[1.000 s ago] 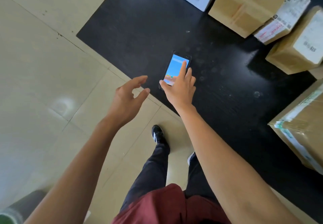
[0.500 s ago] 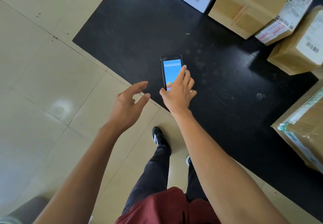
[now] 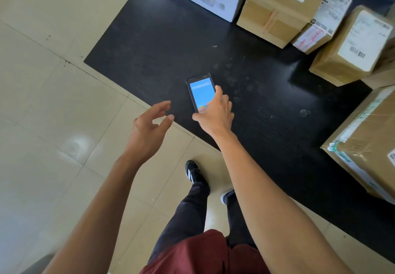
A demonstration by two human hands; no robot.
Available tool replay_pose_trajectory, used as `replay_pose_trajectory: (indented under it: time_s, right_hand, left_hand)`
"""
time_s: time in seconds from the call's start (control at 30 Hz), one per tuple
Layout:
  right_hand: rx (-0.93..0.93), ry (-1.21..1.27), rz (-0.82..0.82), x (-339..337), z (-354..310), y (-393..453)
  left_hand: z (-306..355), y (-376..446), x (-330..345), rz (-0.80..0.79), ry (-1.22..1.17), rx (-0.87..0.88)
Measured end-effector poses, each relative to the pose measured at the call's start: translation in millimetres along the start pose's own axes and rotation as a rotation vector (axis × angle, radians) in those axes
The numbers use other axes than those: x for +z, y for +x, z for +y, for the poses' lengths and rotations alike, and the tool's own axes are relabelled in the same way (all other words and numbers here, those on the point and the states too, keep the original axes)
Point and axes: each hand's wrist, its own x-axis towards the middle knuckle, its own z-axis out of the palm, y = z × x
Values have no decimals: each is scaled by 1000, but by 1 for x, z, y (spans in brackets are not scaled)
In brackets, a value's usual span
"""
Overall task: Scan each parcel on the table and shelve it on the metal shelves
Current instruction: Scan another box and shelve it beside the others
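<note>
Right hand (image 3: 214, 114) grips the handheld scanner (image 3: 201, 94), blue screen lit, lying on the black counter (image 3: 160, 45). Left hand (image 3: 149, 128) released, hovering just left. Taped, labelled cardboard parcels (image 3: 275, 8) sit beyond and right.

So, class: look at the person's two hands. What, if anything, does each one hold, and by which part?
The right hand grips the phone by its lower end, thumb and fingers on opposite edges. The left hand holds nothing.
</note>
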Motion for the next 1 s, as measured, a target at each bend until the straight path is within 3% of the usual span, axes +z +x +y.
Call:
replay_pose_trajectory:
  time_s: [0.37, 0.73, 1.0]
  right_hand:
    - [-45, 147, 123, -94, 59, -35]
    - [84, 237, 306, -207, 185, -85]
    - [189, 280, 343, -259, 284, -119]
  left_hand:
    - [48, -15, 53, -66, 5, 85]
    - [150, -33, 193, -304, 52, 306]
    - [197, -57, 294, -436, 196, 419]
